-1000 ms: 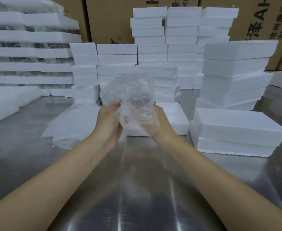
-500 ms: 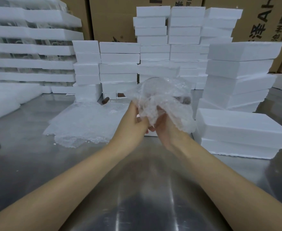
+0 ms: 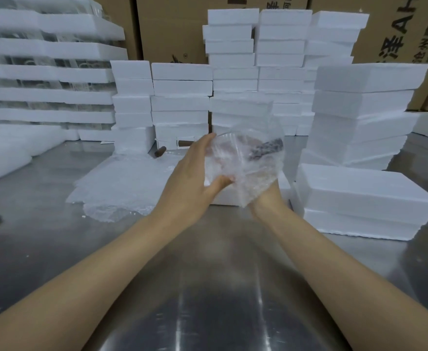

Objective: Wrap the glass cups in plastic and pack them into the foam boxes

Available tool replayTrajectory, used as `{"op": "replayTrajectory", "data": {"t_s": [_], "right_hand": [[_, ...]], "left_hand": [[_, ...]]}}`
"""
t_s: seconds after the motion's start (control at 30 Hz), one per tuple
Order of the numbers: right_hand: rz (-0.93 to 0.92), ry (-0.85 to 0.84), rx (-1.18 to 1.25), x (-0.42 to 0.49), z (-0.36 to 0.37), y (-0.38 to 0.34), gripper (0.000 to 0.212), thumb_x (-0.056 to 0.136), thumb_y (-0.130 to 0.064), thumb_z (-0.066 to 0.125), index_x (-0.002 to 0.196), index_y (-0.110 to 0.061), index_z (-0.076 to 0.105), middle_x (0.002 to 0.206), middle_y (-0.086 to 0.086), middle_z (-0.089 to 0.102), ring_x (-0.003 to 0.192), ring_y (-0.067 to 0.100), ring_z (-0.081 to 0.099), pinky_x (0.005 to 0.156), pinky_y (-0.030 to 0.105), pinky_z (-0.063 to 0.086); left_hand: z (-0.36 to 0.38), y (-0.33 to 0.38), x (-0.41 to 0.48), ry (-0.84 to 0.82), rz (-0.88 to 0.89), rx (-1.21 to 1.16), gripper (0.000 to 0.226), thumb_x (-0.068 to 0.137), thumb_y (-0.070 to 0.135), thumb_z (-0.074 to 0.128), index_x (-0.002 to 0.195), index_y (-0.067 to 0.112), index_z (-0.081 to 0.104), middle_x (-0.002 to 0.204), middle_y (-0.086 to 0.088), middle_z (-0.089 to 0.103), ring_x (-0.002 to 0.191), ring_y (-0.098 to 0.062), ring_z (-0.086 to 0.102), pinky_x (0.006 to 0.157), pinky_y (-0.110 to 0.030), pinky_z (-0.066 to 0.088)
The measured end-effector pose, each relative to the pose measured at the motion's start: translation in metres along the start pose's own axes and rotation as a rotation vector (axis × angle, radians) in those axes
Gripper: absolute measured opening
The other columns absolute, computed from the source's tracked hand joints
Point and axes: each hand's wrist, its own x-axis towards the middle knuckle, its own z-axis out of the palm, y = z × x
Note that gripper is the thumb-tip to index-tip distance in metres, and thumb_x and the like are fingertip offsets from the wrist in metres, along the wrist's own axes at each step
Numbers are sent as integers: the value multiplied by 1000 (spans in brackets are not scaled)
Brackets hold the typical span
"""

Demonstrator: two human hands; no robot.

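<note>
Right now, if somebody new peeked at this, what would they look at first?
Probably the glass cup in the middle, bundled in crinkly bubble wrap and held above the shiny metal table. The left hand grips its side, and the right hand sits underneath, mostly hidden by the plastic. Next come the tall stacks of white foam boxes filling the whole back and right side.

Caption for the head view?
Left hand and right hand hold a plastic-wrapped glass cup above a table, foam boxes behind.

right hand: fingers hidden under plastic wrap | carton print cut off
</note>
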Motion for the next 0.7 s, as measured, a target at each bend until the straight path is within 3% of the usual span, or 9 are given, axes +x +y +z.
{"op": "replayTrajectory", "data": {"t_s": [0.07,0.13,0.17,0.27,0.33,0.4,0.5,0.6,0.7], "right_hand": [[-95,-11,-152,-4,9,-9,40,96,11,40,70,-19,44,71,-3,45,58,2,52,52,7,42],[-256,-64,-261,-8,19,-14,26,94,5,49,71,-6,55,71,3,56,64,2,59,65,15,48],[-324,-132,-279,-9,23,-14,10,92,1,54,87,-2,62,86,4,65,80,1,64,76,21,52],[-349,-412,-200,-15,26,-8,47,88,-24,60,132,-14,47,128,-4,59,118,7,56,98,31,49],[-305,-400,-126,-16,29,-7,56,85,-39,62,135,-22,42,130,-8,58,118,8,57,96,38,51],[-291,-294,-78,-12,28,-9,59,81,-40,67,133,-22,46,122,-6,64,109,9,63,91,40,54],[-298,-200,-85,-5,21,-6,56,75,-29,76,125,-18,53,110,-8,69,99,5,67,83,28,56],[-328,-70,-164,-4,17,-7,36,70,-27,74,103,-21,64,92,-10,71,84,-1,68,69,18,54],[-301,7,-182,0,14,-6,20,65,-20,63,84,-15,64,74,-8,68,70,6,67,62,25,56]], "left_hand": [[1,-4,-1,36,-17,-54,60,89,26,61,139,17,29,129,9,45,115,3,41,91,-3,29],[-1,-4,0,125,-70,-158,38,84,18,57,116,26,37,108,11,52,93,6,51,77,-4,40],[-4,-3,2,184,-109,-213,31,81,19,56,104,30,38,98,13,54,83,8,53,69,-7,43],[-15,-9,8,337,-213,-307,27,83,15,66,90,27,43,80,17,57,67,10,54,58,-12,46],[-16,-11,10,343,-223,-322,28,85,11,68,89,27,45,78,21,58,68,9,55,58,-14,47],[-12,-9,8,316,-216,-323,26,87,12,67,92,25,44,84,19,58,71,8,56,59,-13,46],[-6,-6,7,272,-222,-327,25,89,12,63,103,17,43,91,16,56,76,9,57,63,-15,49],[-3,-2,2,162,-175,-285,29,91,2,53,111,18,40,96,28,54,86,12,56,68,-10,47],[1,6,-1,66,-113,-296,35,92,7,55,114,26,34,105,29,51,94,15,55,74,-5,43]]}}
